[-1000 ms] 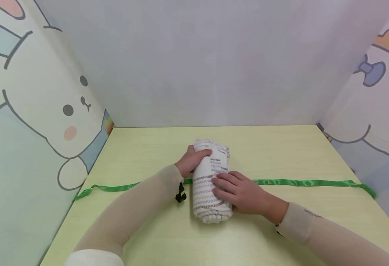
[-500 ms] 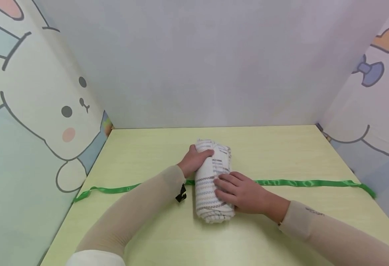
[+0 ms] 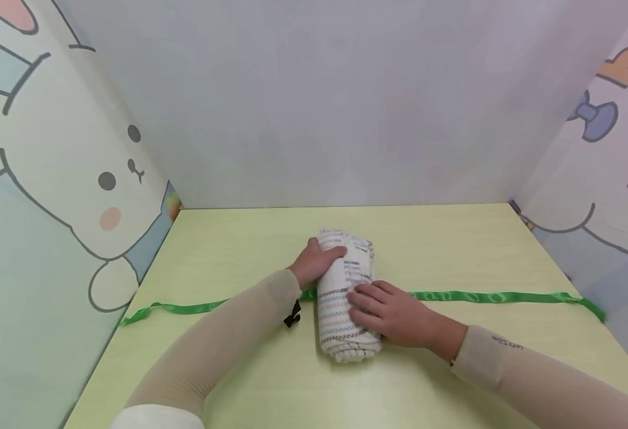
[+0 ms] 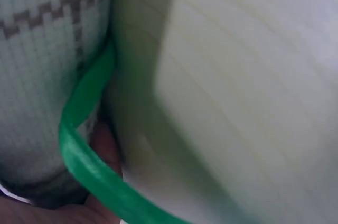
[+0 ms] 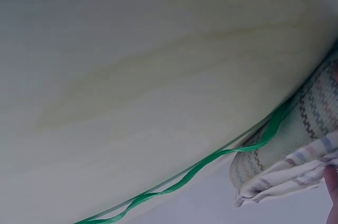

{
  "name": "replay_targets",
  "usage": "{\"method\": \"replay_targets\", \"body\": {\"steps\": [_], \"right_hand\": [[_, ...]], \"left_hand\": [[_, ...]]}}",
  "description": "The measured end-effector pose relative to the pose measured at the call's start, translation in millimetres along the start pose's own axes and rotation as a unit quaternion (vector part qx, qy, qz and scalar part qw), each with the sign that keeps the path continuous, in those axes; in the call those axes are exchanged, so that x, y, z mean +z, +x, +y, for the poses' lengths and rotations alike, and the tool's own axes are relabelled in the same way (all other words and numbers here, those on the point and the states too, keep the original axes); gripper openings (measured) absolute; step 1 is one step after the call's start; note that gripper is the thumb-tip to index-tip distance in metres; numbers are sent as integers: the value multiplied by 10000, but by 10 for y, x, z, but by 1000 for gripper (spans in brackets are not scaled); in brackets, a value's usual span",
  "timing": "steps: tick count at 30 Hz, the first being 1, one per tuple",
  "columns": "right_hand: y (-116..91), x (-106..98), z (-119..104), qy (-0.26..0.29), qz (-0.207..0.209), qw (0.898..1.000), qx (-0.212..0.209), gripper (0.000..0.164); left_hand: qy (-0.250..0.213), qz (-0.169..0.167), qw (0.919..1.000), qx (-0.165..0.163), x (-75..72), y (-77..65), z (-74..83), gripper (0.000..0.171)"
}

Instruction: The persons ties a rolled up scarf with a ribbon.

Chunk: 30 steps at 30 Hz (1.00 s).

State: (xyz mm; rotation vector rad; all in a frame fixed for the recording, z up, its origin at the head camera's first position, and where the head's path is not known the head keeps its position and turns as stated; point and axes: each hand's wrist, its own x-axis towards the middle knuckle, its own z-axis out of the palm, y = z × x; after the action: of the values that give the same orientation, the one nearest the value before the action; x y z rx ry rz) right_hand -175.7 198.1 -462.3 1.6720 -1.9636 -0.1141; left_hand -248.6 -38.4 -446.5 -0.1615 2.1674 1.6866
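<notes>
Nearest you, your beige sleeves (image 3: 550, 369) reach in from both sides over a pale counter (image 3: 260, 375). Ahead, near the counter's middle, lies the roll (image 3: 335, 313): white cloth with striped bands, on its side, one coiled end towards you. Your right grip (image 3: 397, 313), a bare hand, holds the roll's near half from the right, fingers curved over the top, thumb mostly hidden. Slightly farther, a green ribbon (image 3: 485, 296) crosses the counter from side to side and seems to pass under the roll, with a long tail out either way. Farther again, your left grip (image 3: 314, 262) clasps the far half from the left, thumb across the top. The left wrist view shows the ribbon bending close beside it; whether they touch is unclear.

The step in hand looks like steadying the roll across the ribbon, which lies untied. The next move probably calls for one grip to keep the cloth tight while the other lets go to take up a ribbon tail. No container shows in any view; the roll's inner layers are hidden.

Beyond the counter stands a plain pale wall (image 3: 314, 107), with cartoon-printed panels (image 3: 78, 155) either side.
</notes>
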Motion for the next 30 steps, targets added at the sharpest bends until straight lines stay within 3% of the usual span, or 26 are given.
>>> {"method": "replay_targets", "body": {"steps": [10, 14, 17, 20, 24, 30], "right_hand": [[-34, -54, 4, 330, -272, 9989, 195, 70], [-46, -105, 12, 522, -353, 9969, 460, 74], [-39, -161, 37, 640, -589, 9904, 1074, 82], [-24, -219, 84, 721, -940, 9741, 1924, 90], [-15, -262, 150, 958, -1320, 9438, 2875, 92], [-20, -275, 199, 1565, -1740, 8901, 3911, 85]], "left_hand": [[305, -116, 9995, 50, -99, -39, 35, 102], [968, -41, 9952, 102, -205, -63, 44, 104], [1546, 157, 9875, 253, -303, -101, 57, 103], [1967, 373, 9787, 461, -385, -142, 67, 102], [2438, 536, 9660, 669, -441, -199, 65, 100], [2723, 369, 9573, 900, -462, -304, 11, 88]]}}
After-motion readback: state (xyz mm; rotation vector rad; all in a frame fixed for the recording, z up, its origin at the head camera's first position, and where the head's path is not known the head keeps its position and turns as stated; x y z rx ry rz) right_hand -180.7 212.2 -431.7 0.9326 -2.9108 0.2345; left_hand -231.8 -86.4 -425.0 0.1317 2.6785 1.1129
